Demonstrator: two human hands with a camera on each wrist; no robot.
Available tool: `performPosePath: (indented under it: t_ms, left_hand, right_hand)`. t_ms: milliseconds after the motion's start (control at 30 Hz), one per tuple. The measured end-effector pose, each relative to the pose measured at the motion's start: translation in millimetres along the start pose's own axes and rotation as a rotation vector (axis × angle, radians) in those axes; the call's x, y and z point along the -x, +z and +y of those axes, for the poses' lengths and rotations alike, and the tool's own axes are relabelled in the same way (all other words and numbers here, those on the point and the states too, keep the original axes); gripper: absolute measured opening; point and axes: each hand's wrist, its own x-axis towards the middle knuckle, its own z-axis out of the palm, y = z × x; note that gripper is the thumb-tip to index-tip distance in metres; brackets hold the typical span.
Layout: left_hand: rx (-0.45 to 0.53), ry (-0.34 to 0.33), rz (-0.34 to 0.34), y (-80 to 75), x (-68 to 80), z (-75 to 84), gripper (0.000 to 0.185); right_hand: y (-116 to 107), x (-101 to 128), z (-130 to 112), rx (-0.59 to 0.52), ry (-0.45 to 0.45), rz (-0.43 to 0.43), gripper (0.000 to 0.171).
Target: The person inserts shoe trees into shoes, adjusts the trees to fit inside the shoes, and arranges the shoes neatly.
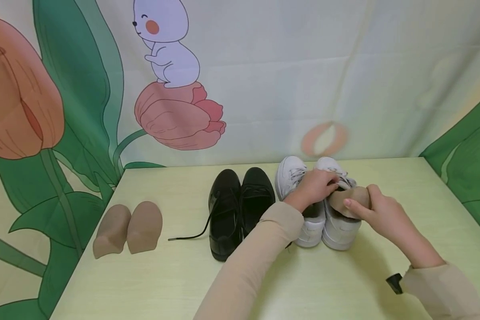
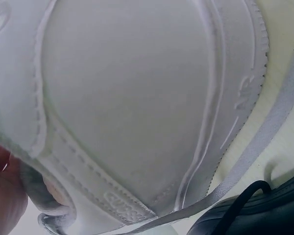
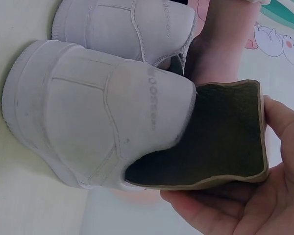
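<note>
1. A pale yellow-green table (image 1: 184, 275) stands before a printed backdrop (image 1: 264, 80) of tulips, leaves and a cartoon rabbit.
2. Toward the far edge of the table, right of centre, stands a pair of white sneakers (image 1: 310, 226), side by side with their heels toward the person.
3. The left hand (image 1: 314, 186) rests on top of the sneakers with its fingers curled over the laces and tongue of the right-hand sneaker (image 1: 340, 229); it seems to grip the tongue, though the head view is too small to be certain.
4. The right hand (image 1: 384, 213) holds a tan insole (image 1: 350, 200), thumb on one face and fingers beneath.
5. In the right wrist view the insole's (image 3: 210, 142) dark face shows, and its front end is inside the sneaker's (image 3: 88, 122) heel opening while its rear end sticks out.
6. Just left of the sneakers stands a pair of black lace-up shoes (image 1: 240, 209), one lace trailing across the table.
7. Well apart, near the left edge, lie two more tan insoles (image 1: 128, 229), side by side.
</note>
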Motion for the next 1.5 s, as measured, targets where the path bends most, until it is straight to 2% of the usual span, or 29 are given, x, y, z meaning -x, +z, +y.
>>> performPosePath:
  t_ms: [200, 467, 767, 900, 1100, 1267, 1367, 1500]
  left_hand:
    - [0.012, -0.012, 0.003, 1.8, 0.5, -0.6, 0.016]
    - [0.022, -0.012, 0.004, -0.9, 2.4, -2.2, 0.016]
    - [0.007, -0.003, 0.005, -2.1, 2.5, -3.2, 0.016]
    - [-0.002, 0.004, 0.009, -2.0, 2.3, -2.9, 0.018]
    - [0.006, 0.002, 0.004, -1.3, 3.0, -1.6, 0.019]
    - [0.01, 0.0, 0.014, -0.8, 3.9, -0.1, 0.02]
    - [0.006, -0.004, 0.026, -0.2, 3.9, 0.2, 0.02]
    - [0.005, -0.003, 0.032, 0.1, 4.1, 0.3, 0.02]
  right_hand:
    - [1.2, 0.0, -0.3, 0.0, 0.01, -0.01, 0.074]
    - [1.6, -2.8, -1.8, 0.031, -0.024, -0.017, 0.07]
    - [-4.0, -12.0, -3.3, 0.057, -0.035, -0.08, 0.069]
    - [-2.6, -14.2, -5.7, 0.059, -0.027, -0.059, 0.07]
    - [10.7, -7.8, -11.5, 0.062, 0.046, 0.063, 0.076]
    - [29.5, -0.3, -15.4, 0.044, 0.038, 0.276, 0.087]
    - [38.3, 1.5, -17.9, 0.045, 0.007, 0.385, 0.084]
    - [43.8, 1.9, -19.6, 0.059, -0.005, 0.448, 0.073]
